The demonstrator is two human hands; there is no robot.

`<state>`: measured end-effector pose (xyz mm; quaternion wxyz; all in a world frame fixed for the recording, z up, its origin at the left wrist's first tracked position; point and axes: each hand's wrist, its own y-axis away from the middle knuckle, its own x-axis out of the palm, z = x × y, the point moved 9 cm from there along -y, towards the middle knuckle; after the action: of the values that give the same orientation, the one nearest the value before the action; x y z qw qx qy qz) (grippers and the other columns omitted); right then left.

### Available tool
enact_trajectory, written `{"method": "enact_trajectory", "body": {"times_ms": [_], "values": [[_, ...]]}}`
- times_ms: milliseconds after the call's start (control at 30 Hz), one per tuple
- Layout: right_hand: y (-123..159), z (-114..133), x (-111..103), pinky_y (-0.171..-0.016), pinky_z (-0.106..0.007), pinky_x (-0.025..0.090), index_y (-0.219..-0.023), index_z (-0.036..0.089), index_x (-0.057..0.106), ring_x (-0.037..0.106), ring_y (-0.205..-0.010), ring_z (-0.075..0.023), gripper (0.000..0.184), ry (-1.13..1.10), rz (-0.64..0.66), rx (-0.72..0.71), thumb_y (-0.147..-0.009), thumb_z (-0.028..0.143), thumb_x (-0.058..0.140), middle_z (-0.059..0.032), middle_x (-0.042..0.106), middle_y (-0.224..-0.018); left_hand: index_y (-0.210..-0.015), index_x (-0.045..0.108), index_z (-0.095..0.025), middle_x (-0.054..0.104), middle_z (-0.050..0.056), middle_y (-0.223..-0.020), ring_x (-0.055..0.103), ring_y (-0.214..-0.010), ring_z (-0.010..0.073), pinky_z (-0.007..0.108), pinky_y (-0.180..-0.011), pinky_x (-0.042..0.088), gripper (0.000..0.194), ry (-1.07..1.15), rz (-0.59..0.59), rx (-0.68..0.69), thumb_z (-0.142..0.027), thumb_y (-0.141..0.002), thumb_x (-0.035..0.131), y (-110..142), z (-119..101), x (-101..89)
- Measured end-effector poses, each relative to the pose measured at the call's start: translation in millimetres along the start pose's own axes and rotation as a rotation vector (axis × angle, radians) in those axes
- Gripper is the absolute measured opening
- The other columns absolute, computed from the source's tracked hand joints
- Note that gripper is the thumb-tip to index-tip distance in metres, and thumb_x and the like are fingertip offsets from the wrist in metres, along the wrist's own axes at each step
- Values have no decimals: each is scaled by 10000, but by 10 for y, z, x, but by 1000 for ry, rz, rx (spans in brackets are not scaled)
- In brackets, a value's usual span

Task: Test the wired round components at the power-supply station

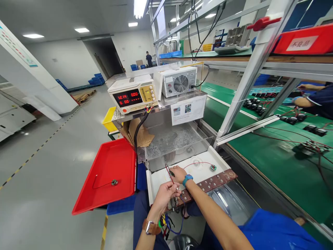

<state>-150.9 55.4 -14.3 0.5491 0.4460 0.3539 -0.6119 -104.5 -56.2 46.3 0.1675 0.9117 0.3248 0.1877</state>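
At the near edge of a white tray (156, 182), a person works with both bare hands over a small dark circuit board (172, 173). The board sits above the tray's left half, at the fingertips of the right hand (179, 174), which is closed on it; a blue watch (187, 179) circles that wrist. Just in front, the left hand (164, 195) has thumb and forefinger pinched together on a thin wire lead (171, 177), red and black, that loops up beside the board. A brown-strapped watch (151, 227) is on the left wrist.

Toward the tray's right end lies a round green board (213, 168) with a red wire trailing from it. Along the tray's front edge runs a brown strip (217, 180) dotted with holes, and coloured wires hang below it. To the tray's left, a red bin (104, 199) holds another round board (114, 182), its wire stretched out.

Behind the tray stands a clear plastic box (169, 139); above that, a power supply (132, 93) shows 12.14 and 0.00 in red digits, next to a grey unit (180, 83) with a fan. Right of the tray, dark motor-like parts (255, 106) rest on a green conveyor (260, 152), where a co-worker's arm (305, 101) reaches in.
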Motion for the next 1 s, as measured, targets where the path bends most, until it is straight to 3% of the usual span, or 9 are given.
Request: {"method": "enact_trajectory", "body": {"times_ms": [133, 367, 633, 1000], "values": [[-17, -31, 1, -802, -290, 385, -1047, 183, 638, 553, -1010, -240, 254, -12, 29, 22, -840, 286, 535, -97, 672, -1038, -867, 686, -126, 685, 49, -709, 643, -658, 169, 289, -630, 519, 542, -237, -72, 122, -621, -649, 705, -184, 2, -53], [-30, -63, 11, -824, -303, 382, -1034, 176, 643, 550, -1011, -249, 265, -37, 1, 28, -810, 294, 565, -101, 672, -1015, -824, 736, -136, 736, 50, -762, 563, -630, 151, 283, -650, 433, 282, -522, -173, 232, -378, -711, 646, -308, 74, -174], [-24, -58, -2, -827, -308, 390, -1044, 174, 636, 545, -1014, -259, 303, -47, -3, 24, -773, 303, 592, -105, 666, -1022, -844, 736, -144, 763, 74, -817, 644, -768, 204, 313, -759, 475, 283, -619, -143, 261, -362, -746, 585, -336, 153, -140], [-5, -16, -53, -837, -307, 389, -1007, 175, 631, 555, -990, -246, 270, -44, 6, 23, -756, 263, 584, -98, 666, -1003, -790, 726, -136, 732, 66, -746, 615, -729, 197, 303, -727, 464, 271, -654, -141, 274, -355, -744, 573, -384, 181, -143]]}}
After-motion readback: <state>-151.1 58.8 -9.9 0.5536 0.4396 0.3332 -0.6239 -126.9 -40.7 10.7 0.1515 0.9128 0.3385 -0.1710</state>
